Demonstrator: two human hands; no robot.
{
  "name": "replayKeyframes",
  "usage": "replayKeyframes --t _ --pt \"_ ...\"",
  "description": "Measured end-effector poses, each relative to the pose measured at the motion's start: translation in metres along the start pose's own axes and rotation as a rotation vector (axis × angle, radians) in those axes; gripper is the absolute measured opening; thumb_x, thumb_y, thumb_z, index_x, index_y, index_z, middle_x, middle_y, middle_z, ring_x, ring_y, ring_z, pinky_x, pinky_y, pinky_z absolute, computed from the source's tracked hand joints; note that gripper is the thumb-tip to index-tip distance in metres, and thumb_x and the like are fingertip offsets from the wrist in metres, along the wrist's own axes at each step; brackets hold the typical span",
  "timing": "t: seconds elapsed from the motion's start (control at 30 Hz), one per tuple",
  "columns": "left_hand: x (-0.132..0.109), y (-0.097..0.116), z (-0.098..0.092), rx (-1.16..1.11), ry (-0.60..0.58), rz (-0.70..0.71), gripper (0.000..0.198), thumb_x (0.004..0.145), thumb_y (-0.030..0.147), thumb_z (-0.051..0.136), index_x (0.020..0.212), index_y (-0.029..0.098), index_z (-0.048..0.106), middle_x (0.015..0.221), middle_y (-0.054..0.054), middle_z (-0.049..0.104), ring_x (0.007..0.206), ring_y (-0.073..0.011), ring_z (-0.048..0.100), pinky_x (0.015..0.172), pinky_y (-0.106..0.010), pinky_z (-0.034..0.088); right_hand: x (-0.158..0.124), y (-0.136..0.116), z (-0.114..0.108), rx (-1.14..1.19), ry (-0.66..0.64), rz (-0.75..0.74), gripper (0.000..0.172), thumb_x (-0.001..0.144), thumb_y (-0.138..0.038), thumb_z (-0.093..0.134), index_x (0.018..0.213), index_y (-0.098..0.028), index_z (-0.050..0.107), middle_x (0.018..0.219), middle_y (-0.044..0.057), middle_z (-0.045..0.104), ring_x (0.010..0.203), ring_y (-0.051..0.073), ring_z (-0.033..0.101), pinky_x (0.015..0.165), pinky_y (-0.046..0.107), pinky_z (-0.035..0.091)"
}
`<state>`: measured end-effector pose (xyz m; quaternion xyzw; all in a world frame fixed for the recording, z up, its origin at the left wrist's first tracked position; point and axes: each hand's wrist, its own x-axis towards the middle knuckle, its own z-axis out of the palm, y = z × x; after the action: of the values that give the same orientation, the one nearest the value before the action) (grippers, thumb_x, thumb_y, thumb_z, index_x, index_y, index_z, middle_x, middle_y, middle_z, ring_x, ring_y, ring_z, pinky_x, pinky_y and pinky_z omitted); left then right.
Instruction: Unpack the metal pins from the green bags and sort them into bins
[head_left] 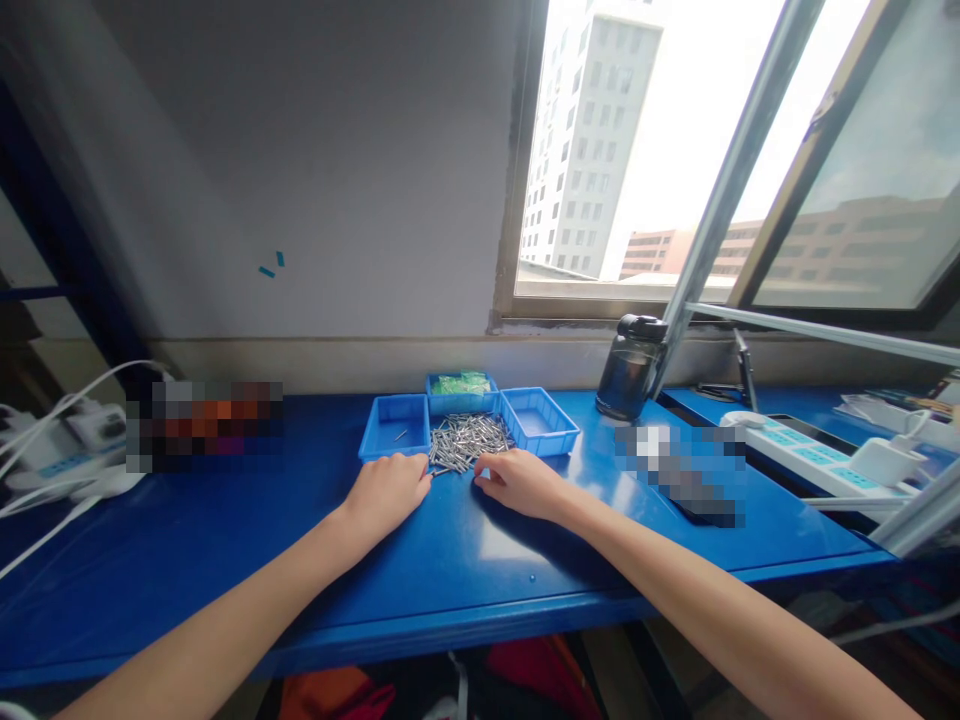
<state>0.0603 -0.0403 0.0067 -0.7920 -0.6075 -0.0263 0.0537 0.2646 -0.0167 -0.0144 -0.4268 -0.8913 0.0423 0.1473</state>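
A heap of small, thin silver metal pieces (471, 440), like screws or rivets, lies on the blue table between small blue trays. My left hand (390, 495) rests at the heap's front left, its fingers curled closed in front of the left tray (373, 432). One thin piece (401, 435) lies in that tray. At the front right of the heap is my right hand (523, 482), thumb and fingers bent together in a pinch. What either hand's fingertips hold, if anything, is too small to see. The right tray (551, 442) stands just beyond my right hand.
Behind the heap, a back tray (427, 396) holds green packets (461, 384). A dark bottle (628, 370) stands at the back right, near a metal post (731, 160). Power strips (806, 455) and white cables (71, 430) lie at both sides. The table's front edge (450, 625) is near.
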Motion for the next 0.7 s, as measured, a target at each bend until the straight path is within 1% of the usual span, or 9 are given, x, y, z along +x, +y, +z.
replayKeyframes --t 0.17,0.27,0.37,0.53,0.6,0.7 --pt "0.0 -0.005 -0.001 -0.094 -0.031 -0.007 0.024 0.082 0.032 0.043 0.084 0.018 0.062 0.08 -0.011 0.068 0.074 -0.0259 0.064 0.061 -0.03 0.044 0.0 -0.001 -0.001 0.004 -0.003 0.003 0.016 0.082 -0.023 0.05 0.091 -0.021 0.063 0.069 0.0 0.065 0.063 0.014 0.059 0.056 0.021 0.033" --pt "0.001 -0.008 0.0 -0.161 -0.05 -0.007 0.02 0.077 0.028 0.047 0.082 0.02 0.064 0.08 -0.008 0.068 0.073 -0.0224 0.063 0.059 -0.026 0.041 -0.001 -0.002 -0.002 0.006 -0.011 0.007 0.016 0.082 -0.022 0.05 0.091 -0.021 0.063 0.068 0.001 0.065 0.063 0.013 0.059 0.055 0.021 0.033" --pt "0.001 -0.009 0.0 -0.25 -0.051 0.043 0.018 0.074 0.027 0.049 0.078 0.021 0.065 0.076 -0.004 0.067 0.067 -0.0183 0.061 0.054 -0.022 0.037 -0.001 -0.003 -0.003 0.02 -0.008 0.002 0.016 0.082 -0.021 0.05 0.09 -0.02 0.064 0.067 0.001 0.064 0.062 0.012 0.058 0.055 0.02 0.033" --pt "-0.002 -0.001 -0.003 -0.368 0.016 0.158 0.022 0.082 0.031 0.043 0.086 0.021 0.062 0.068 -0.002 0.063 0.059 -0.0152 0.058 0.05 -0.021 0.032 -0.003 -0.006 -0.003 0.137 0.005 -0.075 0.015 0.082 -0.024 0.052 0.091 -0.019 0.063 0.063 -0.001 0.061 0.056 0.01 0.053 0.055 0.019 0.033" --pt "-0.002 0.001 -0.002 -0.387 0.034 0.196 0.022 0.084 0.031 0.041 0.089 0.021 0.06 0.066 -0.001 0.061 0.058 -0.015 0.057 0.051 -0.021 0.032 -0.004 -0.008 -0.003 0.206 0.007 -0.093 0.016 0.083 -0.025 0.052 0.093 -0.018 0.063 0.06 -0.002 0.059 0.053 0.008 0.051 0.054 0.018 0.033" --pt "-0.002 0.003 0.0 -0.416 0.04 0.212 0.022 0.086 0.032 0.04 0.09 0.021 0.059 0.063 0.0 0.059 0.059 -0.015 0.057 0.053 -0.021 0.033 -0.003 -0.009 -0.003 0.264 0.019 -0.096 0.018 0.086 -0.028 0.049 0.09 -0.017 0.063 0.058 -0.002 0.058 0.051 0.008 0.049 0.052 0.018 0.032"
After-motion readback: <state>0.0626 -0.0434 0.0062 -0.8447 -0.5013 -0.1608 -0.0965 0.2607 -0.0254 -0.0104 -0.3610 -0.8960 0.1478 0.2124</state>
